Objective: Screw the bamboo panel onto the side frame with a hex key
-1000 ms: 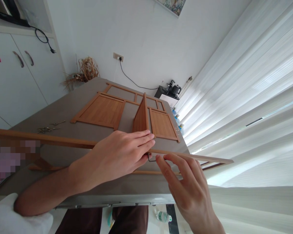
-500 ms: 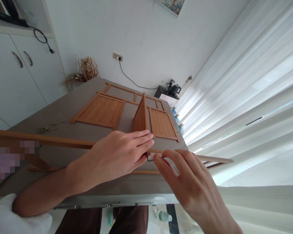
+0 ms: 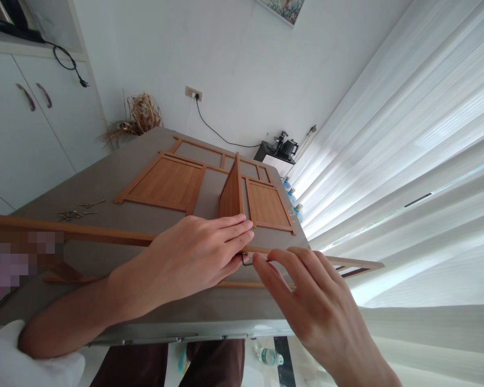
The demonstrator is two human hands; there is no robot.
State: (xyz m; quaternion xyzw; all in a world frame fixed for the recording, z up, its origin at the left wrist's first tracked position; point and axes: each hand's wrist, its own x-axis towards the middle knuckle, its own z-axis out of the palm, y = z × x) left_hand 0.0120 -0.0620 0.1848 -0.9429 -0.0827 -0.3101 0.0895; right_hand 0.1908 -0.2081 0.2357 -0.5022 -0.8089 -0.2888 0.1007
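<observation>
My left hand [image 3: 196, 255] lies over a long wooden frame [image 3: 108, 234] at the table's near side, gripping it where an upright wooden board [image 3: 231, 193] meets it. Its fingers point right, and the thumb sits lower, close to a bent metal hex key [image 3: 248, 263]. Between thumb and forefinger, my right hand [image 3: 320, 298] pinches the long arm of that key. The key's short end goes in at the frame beside my left fingertips; the screw there is hidden.
On the grey table [image 3: 92, 183] lie a left wooden panel [image 3: 165, 183], a right wooden panel [image 3: 269, 204] and a pile of screws [image 3: 75, 214]. Dried plants [image 3: 141, 115] stand behind. White curtains [image 3: 427, 134] hang at the right; a plastic bottle [image 3: 268, 356] is on the floor.
The view has shifted very slightly. Both hands and the hex key hold nearly the same position.
</observation>
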